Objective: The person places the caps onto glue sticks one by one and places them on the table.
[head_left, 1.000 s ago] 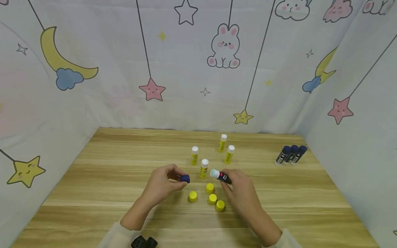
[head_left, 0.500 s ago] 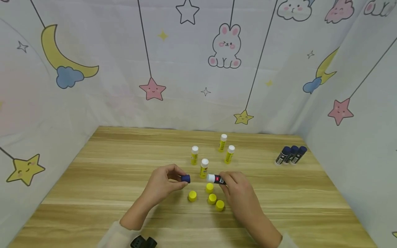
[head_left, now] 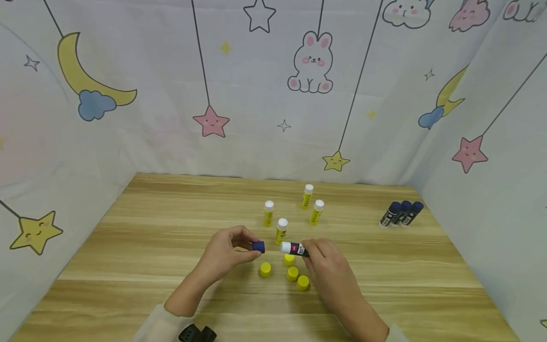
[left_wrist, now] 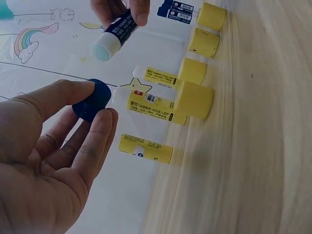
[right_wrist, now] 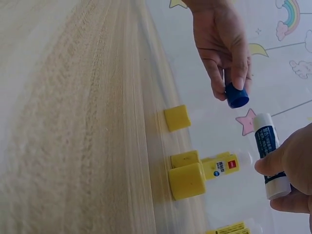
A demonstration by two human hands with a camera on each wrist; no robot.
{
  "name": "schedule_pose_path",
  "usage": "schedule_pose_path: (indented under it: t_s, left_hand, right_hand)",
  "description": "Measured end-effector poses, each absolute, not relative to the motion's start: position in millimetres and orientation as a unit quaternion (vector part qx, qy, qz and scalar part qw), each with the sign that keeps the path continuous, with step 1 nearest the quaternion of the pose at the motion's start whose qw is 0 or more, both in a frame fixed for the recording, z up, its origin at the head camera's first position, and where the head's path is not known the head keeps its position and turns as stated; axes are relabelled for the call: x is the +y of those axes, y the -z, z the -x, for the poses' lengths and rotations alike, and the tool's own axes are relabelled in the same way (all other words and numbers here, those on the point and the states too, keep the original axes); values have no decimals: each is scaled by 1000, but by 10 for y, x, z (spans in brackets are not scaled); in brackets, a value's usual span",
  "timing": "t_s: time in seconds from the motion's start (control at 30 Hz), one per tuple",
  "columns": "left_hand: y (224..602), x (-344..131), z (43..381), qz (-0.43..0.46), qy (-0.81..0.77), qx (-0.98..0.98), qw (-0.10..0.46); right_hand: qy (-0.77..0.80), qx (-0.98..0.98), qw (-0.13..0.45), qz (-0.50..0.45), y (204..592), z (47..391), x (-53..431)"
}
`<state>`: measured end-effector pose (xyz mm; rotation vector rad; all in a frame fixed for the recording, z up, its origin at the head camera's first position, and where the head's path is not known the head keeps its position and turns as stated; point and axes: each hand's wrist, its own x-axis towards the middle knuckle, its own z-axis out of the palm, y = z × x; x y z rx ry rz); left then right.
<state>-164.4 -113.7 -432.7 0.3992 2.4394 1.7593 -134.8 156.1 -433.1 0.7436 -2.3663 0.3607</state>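
My left hand (head_left: 224, 250) pinches a dark blue glue stick cap (head_left: 258, 246) between thumb and fingers. In the right wrist view the cap's open end faces the glue stick. My right hand (head_left: 331, 266) grips an uncapped glue stick (head_left: 295, 249) with a dark label, its white end pointing left at the cap. A small gap separates cap and stick, both held above the table. Below them stand several yellow caps (head_left: 265, 270). Just behind are several yellow glue sticks (head_left: 281, 231) with white tops, standing upright and uncapped.
At the table's right back, three dark blue capped glue sticks (head_left: 400, 214) stand close together. The wooden table (head_left: 171, 204) is bordered by a white printed cloth (head_left: 256, 152) at the back and sides.
My right hand has turned the glue stick from tilted to nearly level and brought its white end left, nearer the cap. My left hand has shifted the cap slightly right.
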Motion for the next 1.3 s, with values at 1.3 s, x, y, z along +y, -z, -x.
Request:
schedule_pose_path:
  t_s: [1.3]
  left_hand:
    - [4309,-987,1586,-147,-591,791,66]
  right_hand:
    - [-115,-901,287,-305,4346,1297,1453]
